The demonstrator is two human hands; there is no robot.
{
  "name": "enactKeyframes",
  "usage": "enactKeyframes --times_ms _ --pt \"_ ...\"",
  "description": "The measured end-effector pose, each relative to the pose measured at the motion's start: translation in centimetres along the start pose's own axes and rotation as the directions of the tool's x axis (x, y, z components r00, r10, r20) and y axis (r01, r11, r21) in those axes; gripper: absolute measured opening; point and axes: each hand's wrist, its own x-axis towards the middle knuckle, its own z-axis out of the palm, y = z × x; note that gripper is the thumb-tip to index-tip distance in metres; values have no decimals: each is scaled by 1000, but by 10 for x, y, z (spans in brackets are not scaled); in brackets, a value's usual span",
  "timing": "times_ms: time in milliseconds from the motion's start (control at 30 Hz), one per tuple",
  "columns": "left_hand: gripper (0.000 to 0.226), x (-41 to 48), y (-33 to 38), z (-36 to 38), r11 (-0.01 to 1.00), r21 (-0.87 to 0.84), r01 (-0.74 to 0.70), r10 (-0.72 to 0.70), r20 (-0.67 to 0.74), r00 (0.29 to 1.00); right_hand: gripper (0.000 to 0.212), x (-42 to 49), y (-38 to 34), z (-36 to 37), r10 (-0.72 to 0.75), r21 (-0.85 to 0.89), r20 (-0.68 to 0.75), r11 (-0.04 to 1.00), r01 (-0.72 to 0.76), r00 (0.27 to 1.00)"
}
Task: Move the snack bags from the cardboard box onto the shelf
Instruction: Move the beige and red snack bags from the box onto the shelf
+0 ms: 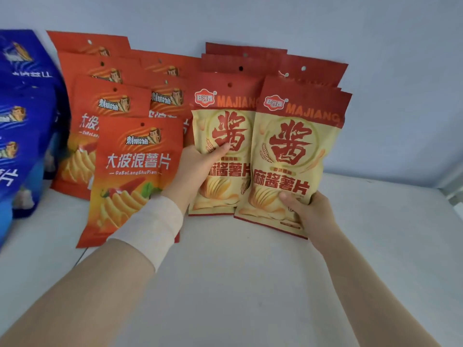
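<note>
Both cream-and-red foil chip bags stand centre frame on the white shelf (250, 271). Your left hand (198, 169) grips the left bag (225, 156) at its side, your right hand (309, 214) grips the right bag (293, 156) at the bottom corner. Light, slippery, crushable: hold edges, don't squeeze the middle.

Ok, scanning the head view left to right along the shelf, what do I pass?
Blue snack bags → orange-red chip bags → left hand gripping a cream Majiang bag → second cream Majiang bag, gripped at its bottom by the right hand → bare white shelf.
</note>
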Motion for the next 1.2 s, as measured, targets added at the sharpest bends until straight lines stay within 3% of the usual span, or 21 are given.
enactKeyframes --times_ms 67,167,233,400,533,633,767,833,900,1000,1200 --pt "21 9 -2 3 999 53 -13 15 -35 999 22 8 -1 3 -20 -65 -26 998 18 999" --pt "56 15 -3 10 981 168 -93 119 -151 981 41 15 0 8 -89 -217 -154 975 54 984" --pt "66 13 -6 13 963 232 -139 191 -218 957 51 14 3 9 -128 -295 -217 954 60 968" --pt "90 7 -14 18 901 361 -240 343 -256 903 75 10 12 14 -217 -421 -279 903 83 935" --pt "91 -10 -7 13 719 651 -244 454 -175 874 100 0 8 19 -266 -557 -263 827 79 928" --pt "77 -37 3 -3 481 836 -264 540 -45 840 93 -18 -2 21 -351 -680 -216 724 118 911" --pt "54 -104 9 -44 94 948 -303 525 211 824 70 -76 -9 30 -472 -837 -16 489 246 881" --pt "43 -148 5 -71 -88 955 -282 500 287 817 63 -114 -5 44 -471 -873 150 349 340 869" --pt "34 -197 1 -101 -232 944 -234 436 316 843 61 -156 1 63 -426 -860 289 278 428 857" --pt "38 -271 -6 -150 -267 949 -169 235 235 943 61 -224 10 98 -353 -823 442 205 530 824" --pt "36 -414 -16 -281 -345 937 48 97 -15 995 61 -349 17 206 -259 -668 714 26 743 651"
